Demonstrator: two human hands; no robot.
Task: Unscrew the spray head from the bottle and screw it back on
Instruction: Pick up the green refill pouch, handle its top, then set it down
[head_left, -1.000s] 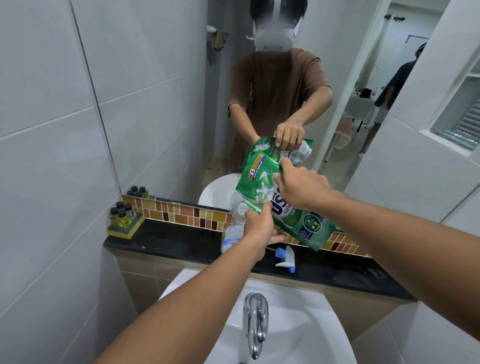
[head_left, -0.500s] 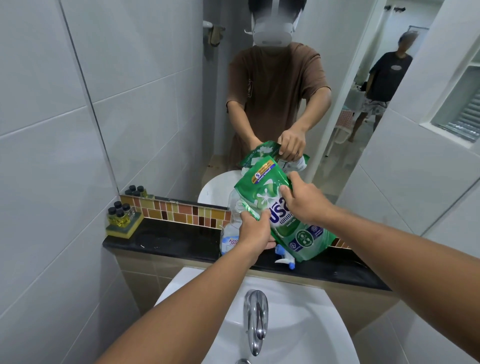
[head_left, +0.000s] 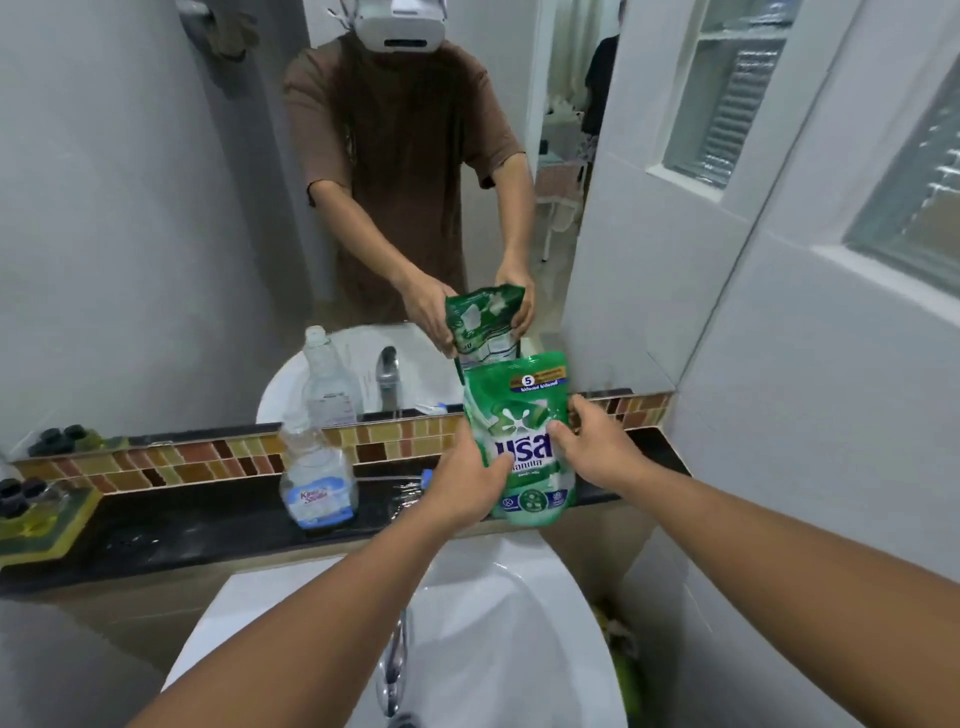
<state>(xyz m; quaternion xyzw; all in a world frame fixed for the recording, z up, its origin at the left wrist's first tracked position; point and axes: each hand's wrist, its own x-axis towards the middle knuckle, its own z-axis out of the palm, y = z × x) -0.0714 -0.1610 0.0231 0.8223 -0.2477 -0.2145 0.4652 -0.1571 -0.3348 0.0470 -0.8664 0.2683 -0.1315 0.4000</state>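
**Inspector:** Report from the left. Where is the bottle?

**Assistant:** The clear bottle (head_left: 318, 480) stands upright on the black counter (head_left: 171, 530), left of both hands, with its neck open at the top. Its long axis is vertical. No spray head is on it.

**Inspector:** And the head itself?

**Assistant:** A small blue-and-white part, likely the spray head (head_left: 420, 480), lies on the counter between the bottle and the left hand (head_left: 467, 480). It is mostly hidden by that hand, so I cannot confirm how it lies.

**Inspector:** State of the fingers?

**Assistant:** The left hand's fingers are closed on the lower left edge of a green refill pouch (head_left: 522, 439). The right hand (head_left: 589, 447) grips the pouch's right edge, thumb across the front. The pouch is upright, at or just above the counter's near right part.

**Inspector:** The governing relation?

**Assistant:** The bottle lies left of the fingers, the left hand being nearer. In my judgement, both hands must let go of the pouch before rethreading the head.
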